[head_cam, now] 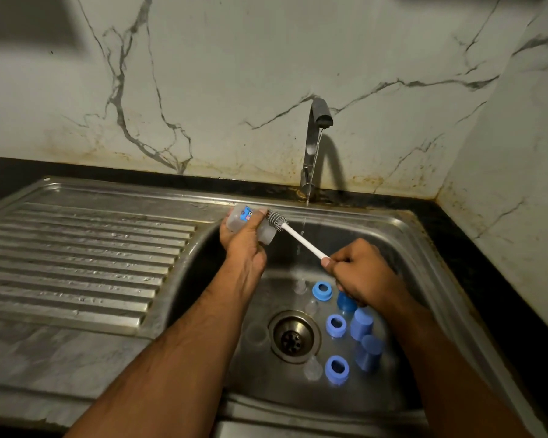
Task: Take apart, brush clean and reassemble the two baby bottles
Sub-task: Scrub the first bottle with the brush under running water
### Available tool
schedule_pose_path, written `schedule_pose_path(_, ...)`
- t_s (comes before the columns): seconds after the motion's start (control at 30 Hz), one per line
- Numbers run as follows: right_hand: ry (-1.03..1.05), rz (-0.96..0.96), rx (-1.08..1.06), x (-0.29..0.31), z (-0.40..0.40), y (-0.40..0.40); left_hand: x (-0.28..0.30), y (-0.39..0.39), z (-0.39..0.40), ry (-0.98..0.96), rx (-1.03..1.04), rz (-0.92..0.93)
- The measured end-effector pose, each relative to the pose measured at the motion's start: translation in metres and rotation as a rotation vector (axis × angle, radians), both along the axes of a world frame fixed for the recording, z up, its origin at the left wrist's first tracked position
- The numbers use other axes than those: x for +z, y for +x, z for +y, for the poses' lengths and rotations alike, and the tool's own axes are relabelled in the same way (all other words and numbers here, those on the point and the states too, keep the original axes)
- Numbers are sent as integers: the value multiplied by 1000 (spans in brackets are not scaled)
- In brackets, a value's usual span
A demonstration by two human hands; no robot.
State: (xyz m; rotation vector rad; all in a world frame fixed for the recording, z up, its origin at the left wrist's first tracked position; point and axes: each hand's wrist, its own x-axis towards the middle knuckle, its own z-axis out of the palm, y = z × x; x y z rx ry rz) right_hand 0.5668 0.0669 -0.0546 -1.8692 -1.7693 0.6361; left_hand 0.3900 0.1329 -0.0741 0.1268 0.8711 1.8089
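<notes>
My left hand (246, 240) grips a clear baby bottle (238, 219) with a blue picture on it, held on its side over the sink's left edge. My right hand (359, 270) holds the white handle of a bottle brush (299, 239). The brush's grey bristle head (277, 220) is at the bottle's mouth. On the sink floor lie three blue screw rings (322, 291) (336, 324) (337, 369), several blue caps (361, 324), clear teats (312, 369) and another clear bottle (256, 335), faint to see.
A thin stream of water runs from the tap (317, 121) into the steel sink (402, 235). The drain (293, 336) is in the middle of the basin. A ribbed draining board (76, 257) lies to the left. Marble wall behind and to the right.
</notes>
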Motion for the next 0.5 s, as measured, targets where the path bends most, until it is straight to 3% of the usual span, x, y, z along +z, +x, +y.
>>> schedule_pose_path(0.17, 55, 8, -14, -2, -1, -7, -4, 4, -3, -76, -60, 78)
schedule_pose_path(0.33, -135, 139, -6, 8, -1, 5, -1, -2, 0, -54, 90, 40)
schedule_pose_path(0.5, -4, -3, -40, 7, -5, 1, -2, 7, -3, -51, -12, 123)
